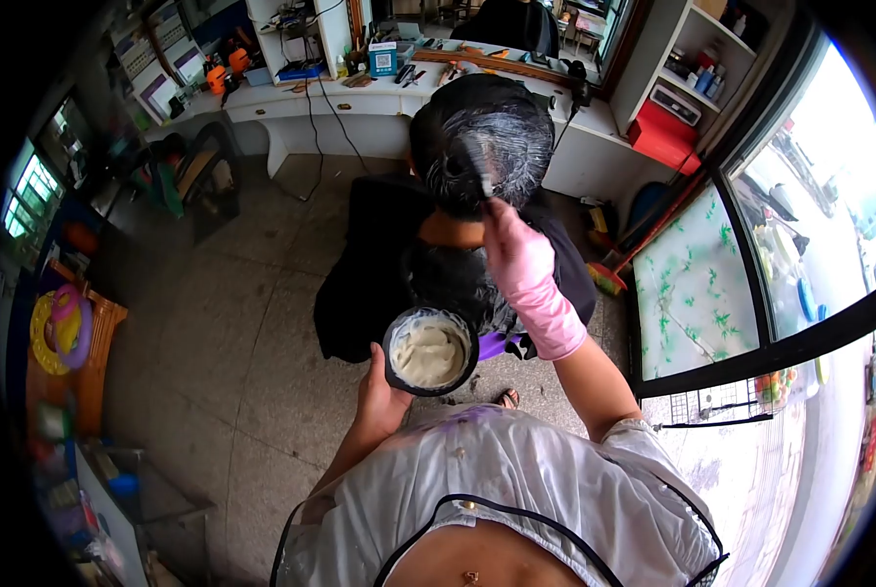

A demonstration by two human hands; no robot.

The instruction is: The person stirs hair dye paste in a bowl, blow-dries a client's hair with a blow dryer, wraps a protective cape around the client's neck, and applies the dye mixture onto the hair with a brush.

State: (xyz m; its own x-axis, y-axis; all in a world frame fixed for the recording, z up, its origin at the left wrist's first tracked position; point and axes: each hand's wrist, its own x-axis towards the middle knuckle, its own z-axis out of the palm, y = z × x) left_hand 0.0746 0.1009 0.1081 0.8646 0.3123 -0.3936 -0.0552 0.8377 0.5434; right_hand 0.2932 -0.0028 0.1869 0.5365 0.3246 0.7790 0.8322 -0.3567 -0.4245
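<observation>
A seated person in a black cape (365, 264) has dark hair (521, 127) streaked with whitish cream, heaviest on the right side. My right hand (518, 256), in a pink rubber glove, is closed around a tint brush (486, 181); the brush lies against the back of the head and is partly blurred. Lower down, my bare left hand (383, 393) grips a black bowl (392, 370) from its left side. Thick off-white cream (428, 354) fills much of the bowl, with smears up its inner wall.
Ahead runs a white counter (360, 102) with tools and cords, under a mirror (609, 39). Shelves (697, 59) and a red box (665, 135) stand at right, beside a glass door (697, 284). A wooden chair (100, 342) is at left.
</observation>
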